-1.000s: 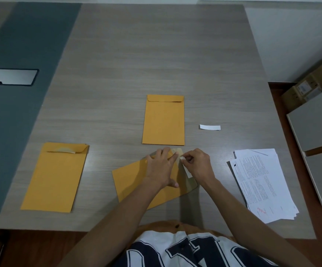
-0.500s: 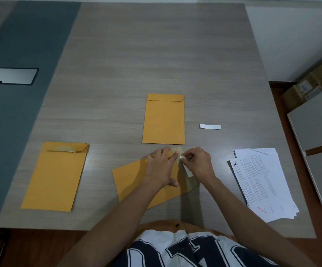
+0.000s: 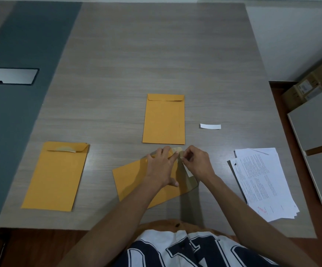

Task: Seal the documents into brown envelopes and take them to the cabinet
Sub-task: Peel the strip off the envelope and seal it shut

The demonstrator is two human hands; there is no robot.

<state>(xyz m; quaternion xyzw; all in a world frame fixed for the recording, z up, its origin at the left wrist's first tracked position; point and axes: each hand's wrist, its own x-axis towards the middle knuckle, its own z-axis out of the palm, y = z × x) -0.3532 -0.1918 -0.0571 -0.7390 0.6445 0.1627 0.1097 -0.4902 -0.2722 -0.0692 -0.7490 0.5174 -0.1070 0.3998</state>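
Left hand [image 3: 161, 166]: flat, fingers spread, pressing down the tilted brown envelope [image 3: 133, 180] at the table's [image 3: 156, 54] near edge. Right hand [image 3: 197, 163]: fingertips pinched on a pale strip at that envelope's flap. Printed documents [image 3: 262, 182]: loose stack, right of the hands. Second envelope [image 3: 57, 176]: left, flap lifted. Third envelope [image 3: 164, 119]: just beyond the hands, flap closed. White paper strip [image 3: 210, 126]: to its right, lying apart.

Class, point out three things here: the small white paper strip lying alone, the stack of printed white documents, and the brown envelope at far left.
Small white paper strip [image 3: 210, 126]: head view, its middle.
Stack of printed white documents [image 3: 262, 182]: head view, top sheet's text.
Far-left brown paper envelope [image 3: 57, 180]: head view, its body below the flap.
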